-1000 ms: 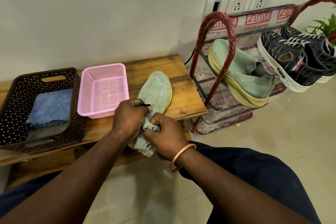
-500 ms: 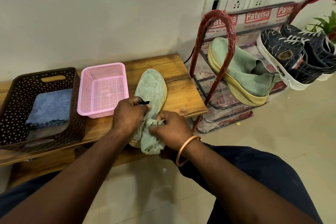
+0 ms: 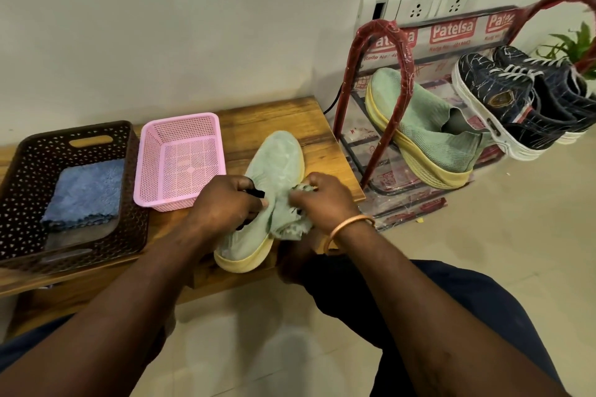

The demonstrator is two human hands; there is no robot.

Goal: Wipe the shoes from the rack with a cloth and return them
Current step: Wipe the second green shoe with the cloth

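A pale green knit shoe (image 3: 277,158) with a yellow sole lies toe-away on the wooden bench (image 3: 319,126). My left hand (image 3: 225,200) grips its collar near the black pull tab. My right hand (image 3: 325,200) holds a crumpled green cloth (image 3: 290,226) against the shoe's right side. Its matching shoe (image 3: 429,135) leans on the red-framed rack (image 3: 383,74), next to a pair of dark blue lace-up sneakers (image 3: 503,100).
A pink mesh basket (image 3: 180,129) stands on the bench left of the shoe. Further left is a dark brown basket (image 3: 25,155) holding a folded blue cloth (image 3: 84,193). A wall socket panel (image 3: 419,6) and a green plant (image 3: 577,45) sit behind the rack. My dark-trousered knee is below right.
The shoe turned from partly sole-up to upright, heel swung toward me. My right hand with the cloth moved up from the heel end to the shoe's right side.
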